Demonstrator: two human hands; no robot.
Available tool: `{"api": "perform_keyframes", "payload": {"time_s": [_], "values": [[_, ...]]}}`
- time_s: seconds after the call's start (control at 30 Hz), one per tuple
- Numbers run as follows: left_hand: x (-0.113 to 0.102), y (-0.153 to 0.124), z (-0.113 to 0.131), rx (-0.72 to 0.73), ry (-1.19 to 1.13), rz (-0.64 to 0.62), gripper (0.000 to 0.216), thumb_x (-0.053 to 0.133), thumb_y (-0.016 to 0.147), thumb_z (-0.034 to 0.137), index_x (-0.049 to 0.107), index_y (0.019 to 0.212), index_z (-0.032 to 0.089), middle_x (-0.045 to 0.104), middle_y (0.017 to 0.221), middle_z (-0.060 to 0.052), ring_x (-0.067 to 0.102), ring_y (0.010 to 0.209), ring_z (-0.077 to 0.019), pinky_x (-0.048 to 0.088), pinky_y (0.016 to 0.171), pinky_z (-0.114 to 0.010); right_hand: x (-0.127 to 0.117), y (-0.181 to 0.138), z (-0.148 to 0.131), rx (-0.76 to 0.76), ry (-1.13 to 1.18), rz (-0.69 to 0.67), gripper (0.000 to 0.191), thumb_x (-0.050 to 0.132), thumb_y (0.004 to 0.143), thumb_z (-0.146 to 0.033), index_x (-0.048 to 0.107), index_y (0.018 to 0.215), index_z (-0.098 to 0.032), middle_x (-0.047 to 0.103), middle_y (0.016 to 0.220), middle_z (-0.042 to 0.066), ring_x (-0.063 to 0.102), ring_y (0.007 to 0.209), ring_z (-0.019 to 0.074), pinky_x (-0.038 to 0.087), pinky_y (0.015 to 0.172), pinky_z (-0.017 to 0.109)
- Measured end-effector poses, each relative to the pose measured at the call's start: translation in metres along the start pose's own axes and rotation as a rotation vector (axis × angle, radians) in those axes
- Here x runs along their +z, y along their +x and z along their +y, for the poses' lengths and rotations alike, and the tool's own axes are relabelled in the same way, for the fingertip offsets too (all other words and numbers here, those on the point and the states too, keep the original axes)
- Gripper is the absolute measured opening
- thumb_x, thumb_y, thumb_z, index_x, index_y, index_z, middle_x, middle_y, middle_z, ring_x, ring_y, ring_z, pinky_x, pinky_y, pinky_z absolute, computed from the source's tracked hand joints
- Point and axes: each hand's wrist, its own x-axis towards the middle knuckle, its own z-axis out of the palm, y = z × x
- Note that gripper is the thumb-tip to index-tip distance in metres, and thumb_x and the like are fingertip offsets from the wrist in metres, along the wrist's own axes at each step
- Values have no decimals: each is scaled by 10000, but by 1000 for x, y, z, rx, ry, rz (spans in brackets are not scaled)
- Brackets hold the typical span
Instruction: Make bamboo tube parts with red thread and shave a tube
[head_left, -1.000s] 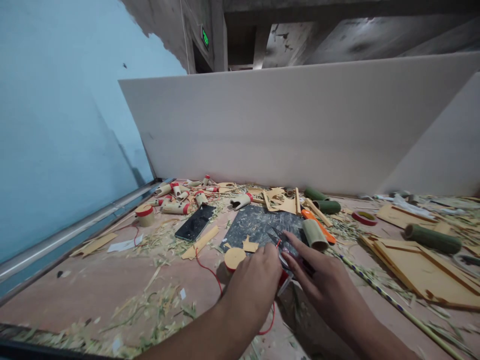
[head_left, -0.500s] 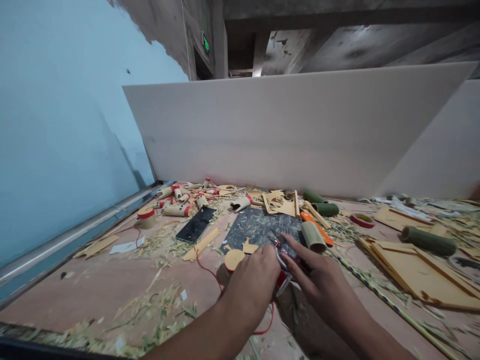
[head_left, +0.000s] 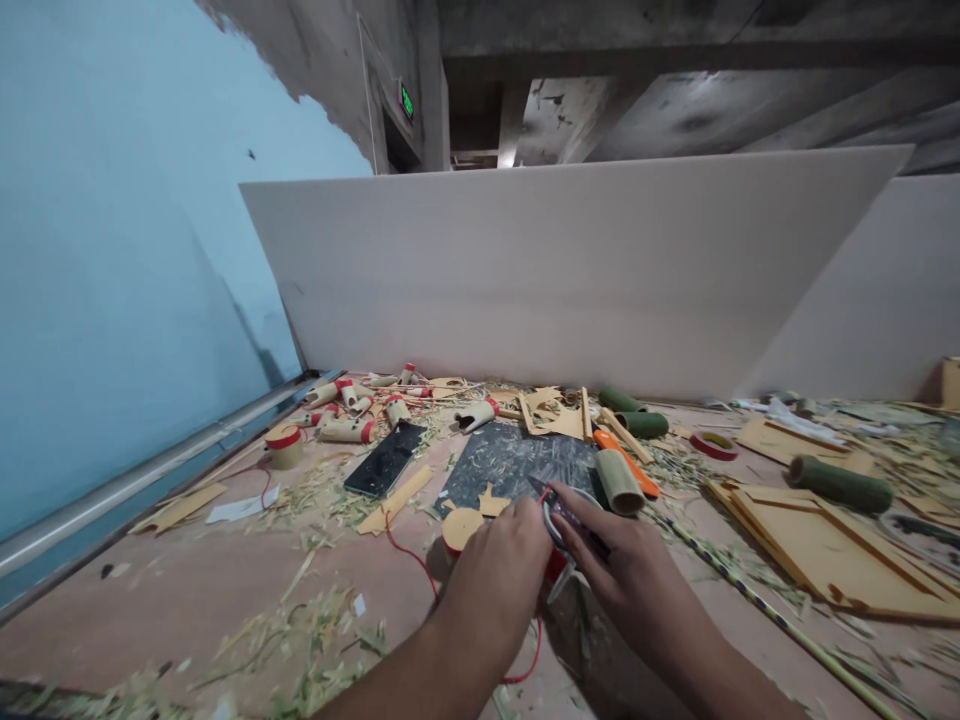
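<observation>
here, gripping scissors (head_left: 574, 517) in the partly closed right hand (head_left: 634, 565), pinching red cord (head_left: 545, 495) in the tightly curled left hand (head_left: 506, 555), near a dark board (head_left: 510, 455)

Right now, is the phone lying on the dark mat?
No, the phone lies to the left of the dark mat, with shavings between them.

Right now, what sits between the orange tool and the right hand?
A short, pale bamboo tube lies between the orange tool and the right hand, as the head view shows.
</observation>
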Motion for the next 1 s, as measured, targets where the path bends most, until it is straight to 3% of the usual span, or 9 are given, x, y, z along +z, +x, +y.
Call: {"api": "perform_keyframes", "payload": {"time_s": [0.2, 0.33, 0.53, 0.6, 0.67, 0.7, 0.8, 0.9, 1.0], "values": [[-1, 1, 1, 63, 24, -36, 317, 365, 983, -20, 602, 1096, 158, 701, 1009, -107, 768, 924, -285, 642, 759, -389, -4, 3, 5, 72, -21, 22, 542, 520, 1017, -415, 689, 1381, -52, 786, 1202, 192, 819, 929, 347, 655, 849, 487], [-1, 2, 0, 102, 32, -57, 296, 367, 1001, 4, 602, 1085, 162, 690, 1007, -112, 762, 925, -287, 640, 752, -389, -6, 4, 4, 76, 29, 18, 495, 550, 1001, -411, 714, 1366, -120, 757, 1269, 149, 785, 1082, 346, 629, 936, 488], [-3, 6, 0, 46, 40, -45, 300, 380, 978, -15, 589, 1110, 155, 698, 996, -113, 765, 925, -288, 630, 766, -394, -5, 4, 7, 95, 25, 33, 481, 568, 994, -448, 734, 1351, -171, 765, 1262, 135, 789, 1070, 336, 641, 901, 466], [-3, 5, -1, 53, 39, -50, 303, 385, 978, -16, 593, 1117, 156, 707, 1012, -117, 765, 940, -293, 628, 774, -396, -18, 6, 14, 104, 2, 55, 492, 566, 984, -488, 772, 1295, -168, 812, 1176, 128, 808, 988, 324, 650, 845, 429], [-2, 3, -5, 47, 36, -59, 311, 397, 966, -28, 601, 1117, 152, 717, 1022, -121, 766, 930, -295, 627, 777, -399, -40, 10, 22, 134, -73, 149, 516, 555, 964, -550, 828, 1184, -171, 855, 939, 100, 812, 795, 297, 641, 697, 366], [-2, 2, -6, 36, 34, -63, 318, 402, 956, -37, 605, 1117, 147, 721, 1021, -123, 768, 916, -294, 627, 777, -401, -53, 11, 26, 182, -149, 259, 551, 503, 969, -577, 858, 1091, -174, 820, 717, 82, 764, 597, 268, 584, 538, 324], [-3, -1, -7, 25, 0, -72, 306, 428, 948, -29, 614, 1126, 136, 725, 1028, -126, 764, 912, -300, 624, 776, -404, -81, 10, 29, 249, -262, 335, 568, 566, 926, -587, 810, 1226, -171, 818, 777, 86, 746, 635, 264, 551, 562, 315], [-5, -2, 0, 84, -77, -79, 256, 458, 973, 23, 626, 1121, 148, 713, 1104, -133, 739, 986, -318, 614, 792, -412, -78, 6, 24, 253, -206, 167, 613, 536, 934, -634, 779, 1256, -172, 814, 800, 70, 706, 602, 255, 529, 538, 319], [-7, -3, 6, 90, -176, -67, 238, 434, 988, 37, 629, 1081, 136, 708, 1115, -150, 715, 1012, -323, 586, 825, -422, -63, 3, 25, 302, -206, 114, 631, 488, 939, -651, 750, 1227, -153, 798, 780, 80, 710, 618, 270, 529, 554, 341]]}}
